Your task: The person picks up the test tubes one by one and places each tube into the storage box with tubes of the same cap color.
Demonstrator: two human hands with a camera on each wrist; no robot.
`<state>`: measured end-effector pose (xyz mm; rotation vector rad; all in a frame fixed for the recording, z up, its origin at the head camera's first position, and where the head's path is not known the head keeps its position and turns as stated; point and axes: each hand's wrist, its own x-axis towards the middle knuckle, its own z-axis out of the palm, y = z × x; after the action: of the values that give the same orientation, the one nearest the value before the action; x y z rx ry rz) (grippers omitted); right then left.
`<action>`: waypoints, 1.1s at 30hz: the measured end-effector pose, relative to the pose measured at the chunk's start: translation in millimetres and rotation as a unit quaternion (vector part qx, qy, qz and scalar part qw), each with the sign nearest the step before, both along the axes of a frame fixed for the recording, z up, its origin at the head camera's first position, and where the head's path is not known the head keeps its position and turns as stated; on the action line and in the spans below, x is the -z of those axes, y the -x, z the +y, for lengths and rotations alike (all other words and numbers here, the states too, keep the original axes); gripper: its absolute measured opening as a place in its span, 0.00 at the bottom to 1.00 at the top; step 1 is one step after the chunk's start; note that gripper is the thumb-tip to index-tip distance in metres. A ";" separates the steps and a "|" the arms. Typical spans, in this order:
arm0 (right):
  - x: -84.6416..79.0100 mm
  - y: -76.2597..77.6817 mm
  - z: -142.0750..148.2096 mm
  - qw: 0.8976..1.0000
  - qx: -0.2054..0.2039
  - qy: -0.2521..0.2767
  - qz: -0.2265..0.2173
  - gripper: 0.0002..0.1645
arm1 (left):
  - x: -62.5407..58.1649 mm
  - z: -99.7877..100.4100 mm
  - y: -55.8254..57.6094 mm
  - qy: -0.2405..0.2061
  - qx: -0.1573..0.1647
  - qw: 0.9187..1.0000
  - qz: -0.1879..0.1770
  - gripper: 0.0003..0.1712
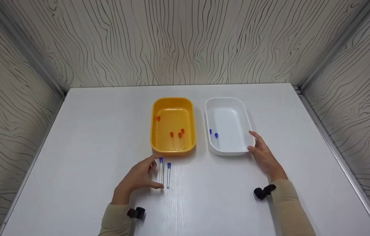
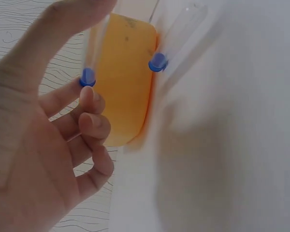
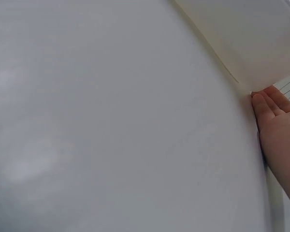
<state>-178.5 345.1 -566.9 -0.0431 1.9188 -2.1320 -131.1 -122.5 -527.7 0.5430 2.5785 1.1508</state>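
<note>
My left hand [image 1: 140, 175] pinches a blue-capped clear tube [image 1: 161, 172] lengthwise, index finger at the cap and thumb at the other end. In the left wrist view, the blue cap [image 2: 88, 77] shows by the fingertips, the other fingers loosely bent. Just right of it, a second blue-capped tube [image 1: 168, 175] lies on the table. My right hand [image 1: 265, 159] holds the near right corner of a white tray [image 1: 231, 153], thumb and index finger at its rim. Inside this tray are two blue caps [image 1: 216, 135]; their clear tubes barely show.
A yellow tray [image 1: 173, 153] stands left of the white one, just beyond my left hand, with several red-capped tubes [image 1: 172, 135] inside. Both trays rest on a white table [image 1: 99, 131]. Wood-patterned panels [image 1: 172, 42] rise behind and at both sides.
</note>
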 end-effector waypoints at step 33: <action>0.7 0.8 0.5 1.000 0.001 -0.006 -0.004 0.41 | -36.8 39.6 31.5 -0.070 0.026 0.995 0.064 0.54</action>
<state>-179.3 345.6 -567.6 -0.0293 1.9276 -2.1195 -162.6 -82.9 -490.9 0.7321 2.5849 1.3269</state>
